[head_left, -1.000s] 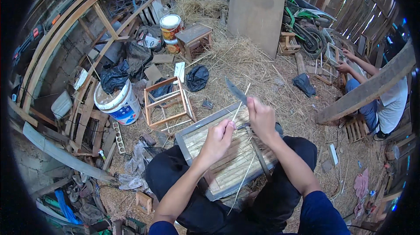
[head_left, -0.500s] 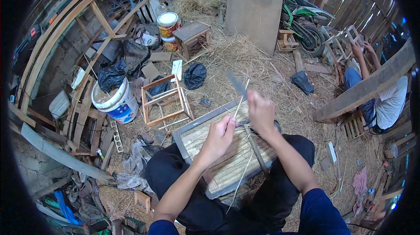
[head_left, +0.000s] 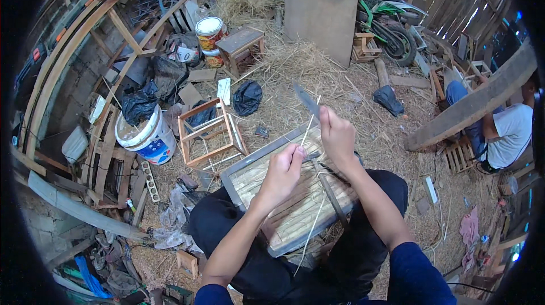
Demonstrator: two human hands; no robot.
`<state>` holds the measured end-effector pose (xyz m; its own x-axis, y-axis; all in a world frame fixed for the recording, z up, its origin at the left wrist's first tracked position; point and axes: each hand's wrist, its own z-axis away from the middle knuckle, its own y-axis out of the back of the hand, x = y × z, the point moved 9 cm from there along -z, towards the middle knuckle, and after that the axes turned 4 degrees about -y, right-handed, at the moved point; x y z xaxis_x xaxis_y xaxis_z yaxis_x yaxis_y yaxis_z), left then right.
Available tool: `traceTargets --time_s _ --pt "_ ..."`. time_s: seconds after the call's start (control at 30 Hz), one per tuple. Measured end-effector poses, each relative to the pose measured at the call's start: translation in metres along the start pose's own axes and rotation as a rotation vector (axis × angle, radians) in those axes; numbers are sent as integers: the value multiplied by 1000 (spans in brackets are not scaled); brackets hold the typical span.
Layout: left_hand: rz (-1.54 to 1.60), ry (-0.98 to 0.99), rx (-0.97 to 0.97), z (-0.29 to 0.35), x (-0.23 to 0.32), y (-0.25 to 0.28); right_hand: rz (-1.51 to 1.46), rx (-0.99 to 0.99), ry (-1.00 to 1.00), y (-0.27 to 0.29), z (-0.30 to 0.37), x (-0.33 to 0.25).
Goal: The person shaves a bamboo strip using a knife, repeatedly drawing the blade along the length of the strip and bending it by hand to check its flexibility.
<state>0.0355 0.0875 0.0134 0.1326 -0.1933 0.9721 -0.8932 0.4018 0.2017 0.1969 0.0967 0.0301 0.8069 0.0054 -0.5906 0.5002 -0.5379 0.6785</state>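
Note:
My left hand (head_left: 285,170) is closed around a thin pale strip (head_left: 307,130), perhaps cane or bamboo, whose upper end sticks out past my thumb. In my right hand (head_left: 337,134) is a knife (head_left: 306,100), its blade pointing up and to the left beside the strip's upper end. Whether the blade touches the strip I cannot tell. Below both hands, a wooden-framed slatted panel (head_left: 231,183) rests on my lap. A dark narrow bar (head_left: 332,199) and another pale strip (head_left: 312,226) lie across it.
A small wooden stool frame (head_left: 207,160) and a white bucket (head_left: 149,140) stand at the left. Farther back are a low wooden stool (head_left: 241,41) and stacked tins (head_left: 209,32). A curved beam (head_left: 471,109) leans at the right, before a seated person (head_left: 508,134). Straw covers the ground.
The view has shifted slightly. My right hand and the knife have moved a little up along the strip. At the right, the other person's raised arms and wooden frame have come lower.

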Motion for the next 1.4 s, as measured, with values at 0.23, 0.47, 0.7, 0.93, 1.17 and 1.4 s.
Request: traceTargets --time_s 0.23,0.47,0.7,0.93,1.17,1.4 --pt "5 70 -14 1 -15 -2 -9 -24 70 -4 17 -10" --pt "373 268 -28 11 -41 -7 -61 -48 43 -14 33 -17" --pt "578 357 -46 12 -22 -9 -59 -70 -29 -20 19 -8" --pt "712 377 -48 7 -18 -12 -118 -51 -59 -14 1 -3" --pt "792 480 -111 16 -19 -22 -179 -40 -89 0 6 -2" --pt "787 499 -160 14 -18 -23 -143 2 -8 -3 17 -9"
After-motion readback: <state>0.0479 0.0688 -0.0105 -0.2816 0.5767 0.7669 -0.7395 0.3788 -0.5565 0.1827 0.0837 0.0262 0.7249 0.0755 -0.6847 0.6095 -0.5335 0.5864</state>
